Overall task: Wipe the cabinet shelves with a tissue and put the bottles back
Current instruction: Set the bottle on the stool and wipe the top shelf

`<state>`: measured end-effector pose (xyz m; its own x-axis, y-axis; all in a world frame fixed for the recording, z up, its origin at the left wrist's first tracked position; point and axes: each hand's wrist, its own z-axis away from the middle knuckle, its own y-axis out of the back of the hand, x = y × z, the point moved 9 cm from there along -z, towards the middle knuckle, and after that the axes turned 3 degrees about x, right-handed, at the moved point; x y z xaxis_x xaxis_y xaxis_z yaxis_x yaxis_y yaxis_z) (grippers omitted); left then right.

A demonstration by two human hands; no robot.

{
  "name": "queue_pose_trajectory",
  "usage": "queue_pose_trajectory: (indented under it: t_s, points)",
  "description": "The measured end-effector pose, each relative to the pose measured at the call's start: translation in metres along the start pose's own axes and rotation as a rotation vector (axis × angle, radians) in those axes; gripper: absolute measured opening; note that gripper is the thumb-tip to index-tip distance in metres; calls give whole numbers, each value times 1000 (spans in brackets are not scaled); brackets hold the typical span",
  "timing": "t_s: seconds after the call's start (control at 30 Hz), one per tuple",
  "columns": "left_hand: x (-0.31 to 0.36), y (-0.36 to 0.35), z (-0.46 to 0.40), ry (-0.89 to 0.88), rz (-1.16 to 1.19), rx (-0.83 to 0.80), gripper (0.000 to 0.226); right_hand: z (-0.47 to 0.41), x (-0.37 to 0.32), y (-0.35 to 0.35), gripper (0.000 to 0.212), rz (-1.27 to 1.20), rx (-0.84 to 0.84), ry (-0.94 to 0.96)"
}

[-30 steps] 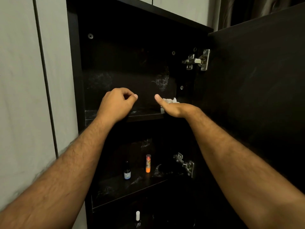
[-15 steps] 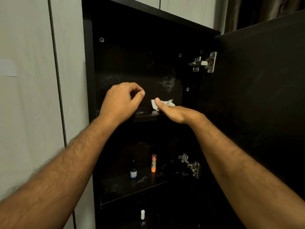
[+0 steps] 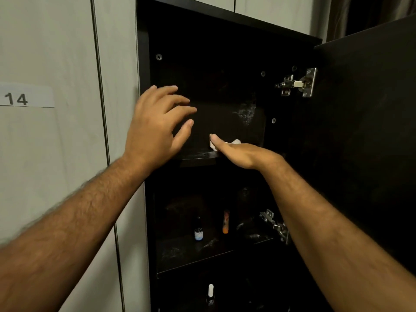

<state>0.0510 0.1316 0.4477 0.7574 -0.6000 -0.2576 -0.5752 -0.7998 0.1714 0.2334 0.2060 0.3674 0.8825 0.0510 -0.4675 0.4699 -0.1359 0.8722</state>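
The left hand [image 3: 157,127] hung raised before the upper shelf [image 3: 198,156], fingers spread and loosely straight, holding nothing. The right hand [image 3: 236,152] lay flat and palm down at the shelf edge, fingers straight, pressing on a white tissue [image 3: 235,141] that showed just beyond it. On the middle shelf [image 3: 191,255] below stood a small dark bottle [image 3: 198,229] and an orange tube [image 3: 225,221], near each other but apart. A white-capped bottle [image 3: 210,293] stood lower still. The cabinet door [image 3: 364,131] stood open at right.
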Motion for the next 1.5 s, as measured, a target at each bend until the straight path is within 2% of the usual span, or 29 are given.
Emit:
queue_pose_trajectory:
  t_s: [0.07,0.13,0.23,0.27,0.33,0.43,0.5,0.57,0.7,0.8,0.93,1.03,1.1,1.2,1.27,1.33,1.43,1.5]
  points:
    - [-6,1,2,23,-23,12,34,8,-13,-10,75,-16,-36,135]
    - [-11,0,4,35,-57,2,40,14,-10,-11,91,-93,-80,204]
    - [-19,-1,9,62,-140,-23,49,7,8,-1,107,-100,-55,100]
    - [-21,-2,12,74,-166,-31,53,4,10,1,106,-65,-40,47]
    - [-25,-6,17,102,-191,-48,59,6,-3,0,91,-29,-40,7]
    - [-27,-12,24,138,-195,-69,66,12,-36,-13,73,-22,-50,68]
    - [-29,-13,28,157,-175,-64,70,16,-47,-24,77,-24,-87,149]
    - [-33,-12,31,168,-146,-52,72,18,-42,-25,91,-73,-123,187]
    - [-45,-5,38,214,-88,-16,73,11,-19,-10,99,-87,-95,83]
    - [-48,-3,43,242,-68,-12,71,10,-37,-16,83,-8,-100,39]
    - [-50,-4,46,254,-57,-25,68,15,-71,-36,74,-15,-156,148]
    - [-51,-3,47,262,-48,-28,66,18,-62,-39,100,-82,-209,196]
    - [-57,0,51,286,-58,-35,66,17,-48,-31,106,-72,-196,175]
    - [-63,2,59,318,-81,-65,66,16,-39,-22,90,-37,-168,76]
    - [-65,1,62,336,-81,-90,66,19,-57,-24,74,-14,-164,78]
    - [-66,1,64,348,-76,-104,66,25,-77,-32,67,-19,-175,106]
    - [-66,1,64,354,-92,-119,66,29,-88,-41,69,-51,-176,208]
    - [-67,1,65,366,-100,-134,67,30,-79,-43,83,-71,-192,245]
